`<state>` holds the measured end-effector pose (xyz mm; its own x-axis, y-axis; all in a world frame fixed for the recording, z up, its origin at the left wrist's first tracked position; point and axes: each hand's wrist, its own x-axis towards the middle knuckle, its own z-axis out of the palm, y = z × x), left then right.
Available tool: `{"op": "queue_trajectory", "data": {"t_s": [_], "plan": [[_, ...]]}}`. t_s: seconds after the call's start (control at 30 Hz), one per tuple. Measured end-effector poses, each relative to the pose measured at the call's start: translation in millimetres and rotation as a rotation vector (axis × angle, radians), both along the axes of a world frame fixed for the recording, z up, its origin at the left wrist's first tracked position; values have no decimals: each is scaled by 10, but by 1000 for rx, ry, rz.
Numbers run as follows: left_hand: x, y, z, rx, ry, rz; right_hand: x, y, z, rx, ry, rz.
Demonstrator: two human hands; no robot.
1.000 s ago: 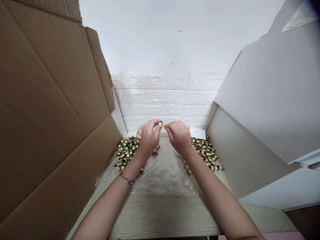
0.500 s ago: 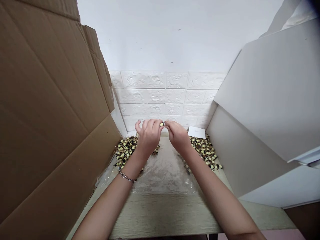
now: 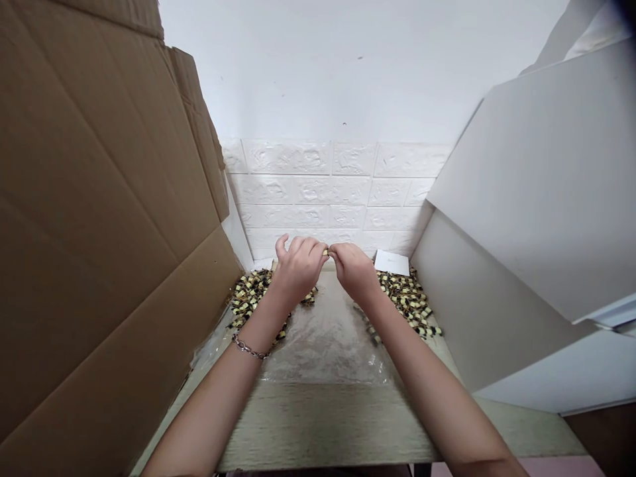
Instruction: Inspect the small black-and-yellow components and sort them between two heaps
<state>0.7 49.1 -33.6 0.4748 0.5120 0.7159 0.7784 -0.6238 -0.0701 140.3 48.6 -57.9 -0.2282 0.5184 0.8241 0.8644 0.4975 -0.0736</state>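
Note:
In the head view my left hand [image 3: 299,268] is closed in a pinch on a small yellow-and-black component [image 3: 325,252], held above the far part of the table. Mostly the fingers hide it; a bit of its yellow side shows. My right hand [image 3: 354,270] is closed too, its thumb and forefinger meeting the component's right end. What those right fingertips grip is too small to make out. Similar components lie heaped on both sides, in a left pile [image 3: 248,295] beside my left forearm and a right pile [image 3: 410,301] beyond my right wrist.
A clear plastic sheet [image 3: 328,344] covers the middle of the wooden table [image 3: 322,424]. Tall brown cardboard [image 3: 109,232] stands at the left, white panels [image 3: 536,179] at the right. A white card [image 3: 392,262] lies behind the right pile, before a brick-patterned wall [image 3: 308,192].
My left hand has shifted slightly right, closer to the right fingertips. Less of the yellow-and-black component shows now. My right hand has barely moved.

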Motion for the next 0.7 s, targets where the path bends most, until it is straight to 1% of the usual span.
{"op": "queue_trajectory", "data": {"t_s": [0.17, 0.23, 0.33, 0.4, 0.47, 0.6, 0.7], "plan": [[-11, 12, 2, -42, -35, -21, -16, -6, 8, -34, 39, -24], [-31, 31, 5, -97, -66, -49, -22, -8, 14, -25, 66, -2], [-71, 79, 16, -229, -151, -116, -35, -20, 30, 1, 124, 44], [-92, 117, 29, -341, -226, -171, -47, -37, 46, 5, 171, 63], [-102, 145, 46, -489, -329, -250, -60, -59, 65, 3, 212, 73], [-91, 156, 80, -847, -586, -480, -74, -100, 107, 24, 258, 64], [-80, 147, 86, -1050, -744, -610, -76, -120, 130, 43, 252, 55]]}}
